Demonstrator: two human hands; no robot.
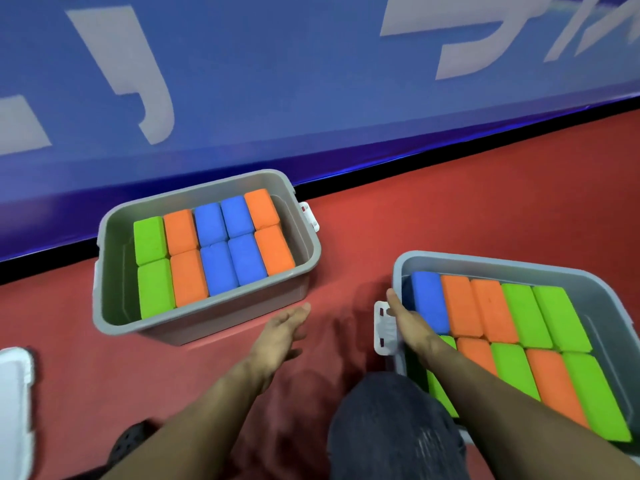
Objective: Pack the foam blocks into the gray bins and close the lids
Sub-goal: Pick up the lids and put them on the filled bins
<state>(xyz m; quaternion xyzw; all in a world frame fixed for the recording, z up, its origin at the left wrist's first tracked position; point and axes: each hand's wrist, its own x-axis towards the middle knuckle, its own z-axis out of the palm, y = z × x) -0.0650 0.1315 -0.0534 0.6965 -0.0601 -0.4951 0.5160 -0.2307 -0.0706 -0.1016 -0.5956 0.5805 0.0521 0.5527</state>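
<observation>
Two gray bins were seen on a red floor, both without lids. The left bin, in the middle left of the frame, was filled with one layer of foam blocks in two rows: green blocks at its left, then orange blocks, blue blocks and more orange ones at its right end. The right bin, at the lower right of the frame, was packed with a blue block at its upper left corner and with orange and green blocks across the rest.

The left hand was held flat and open just below the near wall of the left bin, fingers straight, with nothing in it (contact with the bin could not be made out). The right hand was laid over the left rim of the right bin, beside a white latch, its fingers extended against the blue block; a firm grasp could not be confirmed.

A white lid was partly visible at the lower left edge of the frame. A knee in dark jeans was seen at the bottom centre, and a blue wall panel with pale lettering filled the upper part of the frame.
</observation>
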